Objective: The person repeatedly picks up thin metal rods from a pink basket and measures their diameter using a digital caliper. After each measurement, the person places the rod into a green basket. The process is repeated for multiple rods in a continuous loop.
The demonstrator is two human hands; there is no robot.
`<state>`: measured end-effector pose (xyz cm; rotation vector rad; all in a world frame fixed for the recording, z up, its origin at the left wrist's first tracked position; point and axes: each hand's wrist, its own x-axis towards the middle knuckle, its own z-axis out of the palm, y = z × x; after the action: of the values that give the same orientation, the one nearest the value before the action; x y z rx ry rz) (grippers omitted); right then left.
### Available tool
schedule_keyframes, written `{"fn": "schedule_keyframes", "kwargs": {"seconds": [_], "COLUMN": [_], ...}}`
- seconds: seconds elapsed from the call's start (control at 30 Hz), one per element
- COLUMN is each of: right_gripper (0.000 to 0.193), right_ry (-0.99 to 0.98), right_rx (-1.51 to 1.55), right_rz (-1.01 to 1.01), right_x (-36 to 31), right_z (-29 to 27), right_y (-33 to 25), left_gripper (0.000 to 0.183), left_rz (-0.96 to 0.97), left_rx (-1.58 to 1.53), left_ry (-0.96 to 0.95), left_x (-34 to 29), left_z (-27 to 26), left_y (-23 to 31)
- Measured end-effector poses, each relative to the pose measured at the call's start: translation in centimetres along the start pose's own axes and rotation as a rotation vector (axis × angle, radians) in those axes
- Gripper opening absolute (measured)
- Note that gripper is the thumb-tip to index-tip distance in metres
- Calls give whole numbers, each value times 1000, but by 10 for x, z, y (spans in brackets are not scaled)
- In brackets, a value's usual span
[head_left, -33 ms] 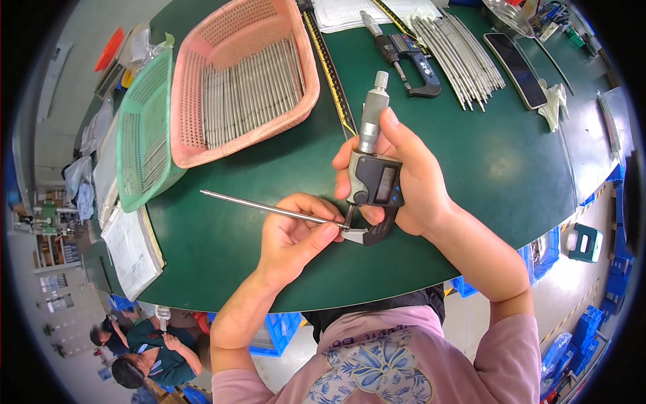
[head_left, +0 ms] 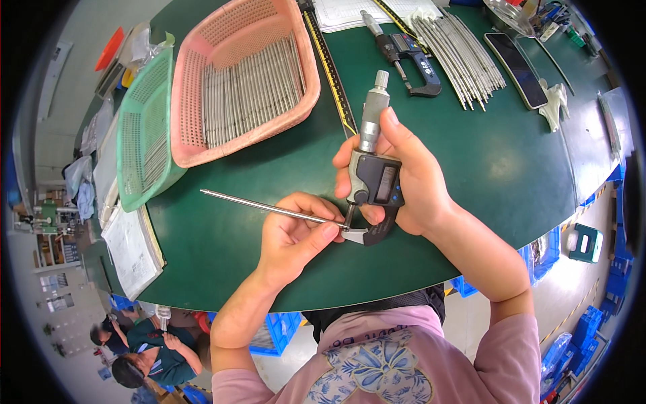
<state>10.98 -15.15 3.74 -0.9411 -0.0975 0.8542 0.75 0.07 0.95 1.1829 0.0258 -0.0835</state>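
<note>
My left hand (head_left: 296, 236) pinches a thin metal rod (head_left: 259, 205) between thumb and fingers near one end. The rod slants up to the left over the green table. In my right hand (head_left: 410, 175) is a digital micrometer (head_left: 375, 178), held with its thimble up and its frame down. The rod's right end lies at the gap between the micrometer's spindle and anvil, just beyond my left fingertips. Whether both faces touch the rod is too small to tell. My right thumb rests along the upper side, near the thimble.
A pink basket (head_left: 182, 128) holds many metal rods, beside a green basket (head_left: 126, 151) with more. Behind are a second micrometer (head_left: 407, 57), a row of rods (head_left: 464, 60) and a phone (head_left: 515, 71). Papers (head_left: 134, 252) lie at the left edge. Other people (head_left: 158, 350) are at lower left.
</note>
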Motion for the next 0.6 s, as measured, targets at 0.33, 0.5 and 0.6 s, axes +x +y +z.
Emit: {"fn": "schedule_keyframes", "kwargs": {"seconds": [0.33, 0.5, 0.6], "right_gripper": [62, 62, 62], "right_ry": [23, 15, 20], "right_rx": [25, 43, 24], "right_rz": [45, 55, 42], "right_x": [0, -1, 0], "right_z": [0, 1, 1], "right_y": [-2, -2, -1], "left_gripper": [12, 12, 12], "left_rz": [17, 6, -2], "left_rx": [-15, -16, -19], "left_ry": [-3, -2, 0], "left_x": [0, -1, -1], "left_z": [-1, -1, 0], "left_y": [2, 2, 3]}}
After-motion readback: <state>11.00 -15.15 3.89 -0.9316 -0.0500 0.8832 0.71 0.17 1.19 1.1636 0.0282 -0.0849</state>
